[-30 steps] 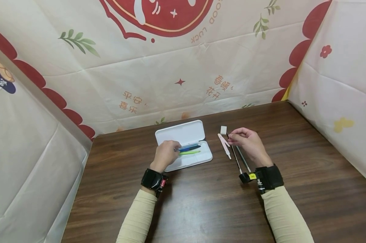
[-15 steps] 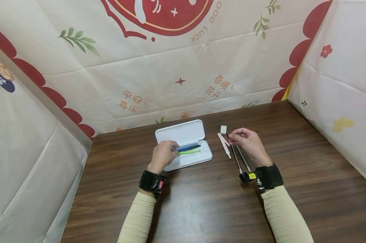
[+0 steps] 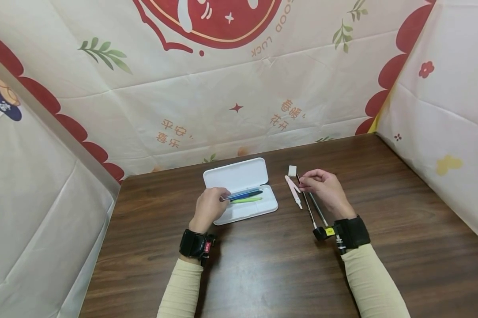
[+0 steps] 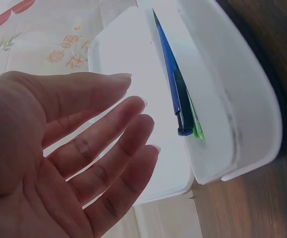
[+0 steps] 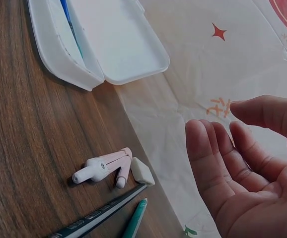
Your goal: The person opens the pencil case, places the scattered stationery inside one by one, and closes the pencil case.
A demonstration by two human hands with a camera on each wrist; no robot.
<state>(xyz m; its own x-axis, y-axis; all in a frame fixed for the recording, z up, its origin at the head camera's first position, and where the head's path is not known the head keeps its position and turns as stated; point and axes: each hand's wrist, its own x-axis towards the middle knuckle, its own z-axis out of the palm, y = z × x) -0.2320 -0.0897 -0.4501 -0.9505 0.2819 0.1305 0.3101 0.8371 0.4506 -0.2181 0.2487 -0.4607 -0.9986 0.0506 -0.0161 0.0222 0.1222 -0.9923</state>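
A white pencil case (image 3: pixel 268 202) stands with its lid raised, holding a blue pen (image 4: pixel 171 64), a green pen (image 3: pixel 247 200) and a light-blue one. My left hand (image 3: pixel 210 204) hovers at the case's left end; in the left wrist view its fingers are relaxed, with nothing between them. To the right, my right hand (image 3: pixel 325 191) hangs loosely curled and holds nothing. Below it lie a dark pencil (image 5: pixel 101 216) and a green pencil (image 5: pixel 135 219). Beside them are a pink and white compass (image 5: pixel 101 166) and a white eraser (image 5: pixel 142 172).
The brown wooden table (image 3: pixel 254 269) ends at a printed cloth backdrop (image 3: pixel 211 106) behind the case. Another cloth wall (image 3: pixel 445 132) stands along the right. Black camera straps sit on both wrists.
My left hand has drawn back a little to the left and toward me, uncovering more of the pens in the case. The right hand has stayed nearly still.
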